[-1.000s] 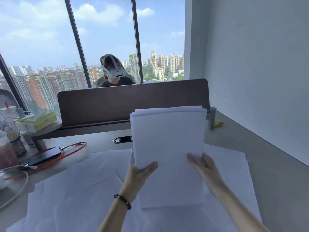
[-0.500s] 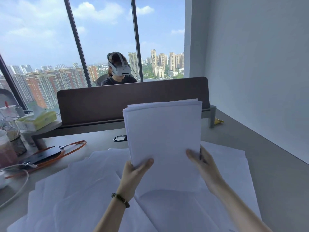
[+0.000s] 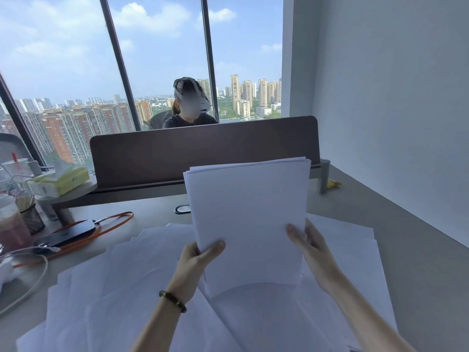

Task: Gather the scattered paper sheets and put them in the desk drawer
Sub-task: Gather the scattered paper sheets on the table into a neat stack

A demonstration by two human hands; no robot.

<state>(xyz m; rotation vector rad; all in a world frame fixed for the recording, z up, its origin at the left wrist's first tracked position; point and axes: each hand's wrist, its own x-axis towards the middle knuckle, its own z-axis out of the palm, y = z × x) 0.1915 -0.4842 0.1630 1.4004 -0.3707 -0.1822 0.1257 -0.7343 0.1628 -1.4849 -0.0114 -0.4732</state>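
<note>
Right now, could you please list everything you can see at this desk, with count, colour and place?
paper stack: one, white, held upright above the desk
loose sheets: several, white, spread over the desk
desk: one, grey, under the sheets
divider panel: one, brown, along the back of the desk
tissue pack: one, yellow-green, on a shelf at the left
phone: one, dark, at the left on an orange strap
drink bottle: one, reddish, far left
person: one, dark top, seated behind the divider
bracelet: one, dark, on the left wrist
left hand: grip on the stack's lower left edge
right hand: grip on the stack's lower right edge
</note>
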